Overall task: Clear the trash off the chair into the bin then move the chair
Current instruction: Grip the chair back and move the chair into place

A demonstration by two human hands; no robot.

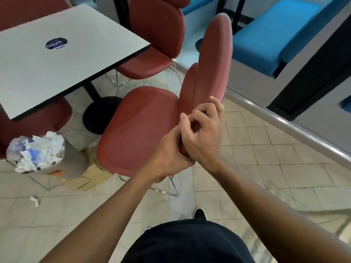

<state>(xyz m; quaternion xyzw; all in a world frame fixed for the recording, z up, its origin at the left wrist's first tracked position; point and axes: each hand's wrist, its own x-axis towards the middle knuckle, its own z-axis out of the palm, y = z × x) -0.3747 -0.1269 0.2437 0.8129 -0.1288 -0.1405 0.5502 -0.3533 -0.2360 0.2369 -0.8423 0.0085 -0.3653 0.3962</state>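
both hands clamp the red chair (140, 128) where seat meets backrest: left hand (169, 158) curled under the edge, right hand (203, 135) wrapped over it. the bin (36, 150) (heaped with crumpled paper) stands well left, beside the table (62, 54).

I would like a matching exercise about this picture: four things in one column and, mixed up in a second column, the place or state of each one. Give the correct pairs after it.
Things:
1. chair
2. bin
3. table
4. scrap of paper

Places or states:
A. bears a dark round sticker
B. lies alone on the floor tiles
C. gripped at its backrest by the left hand and the right hand
D. stuffed with crumpled white trash

Pairs: 1-C, 2-D, 3-A, 4-B
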